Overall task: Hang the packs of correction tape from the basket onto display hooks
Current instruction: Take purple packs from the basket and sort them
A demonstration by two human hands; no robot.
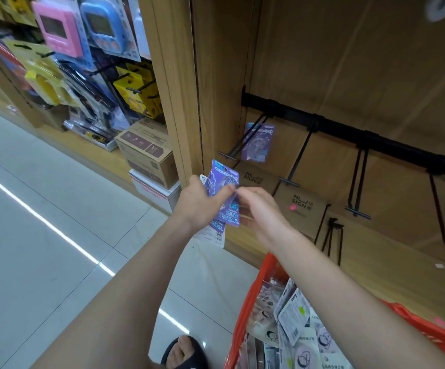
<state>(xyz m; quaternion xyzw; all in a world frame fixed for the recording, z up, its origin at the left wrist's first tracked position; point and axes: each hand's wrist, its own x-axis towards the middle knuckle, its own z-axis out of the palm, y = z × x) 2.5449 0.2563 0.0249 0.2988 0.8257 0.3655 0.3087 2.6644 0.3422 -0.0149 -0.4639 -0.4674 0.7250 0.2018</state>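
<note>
My left hand (198, 202) grips a small stack of purple correction tape packs (222, 187), thumb pressed on the front one. My right hand (258, 209) pinches the front pack at its right edge. Both hands are in front of the wooden display, just below the leftmost black hook (245, 138). One purple pack (258, 142) hangs on that hook. The orange basket (253, 294) at the bottom right holds several more packs (293, 315).
A black rail (349, 129) carries several bare hooks to the right. Brown NU SIGN boxes (301, 206) stand on the shelf below. To the left are cardboard boxes (146, 153) on the floor and a rack of hanging goods. My sandalled foot (184, 352) is by the basket.
</note>
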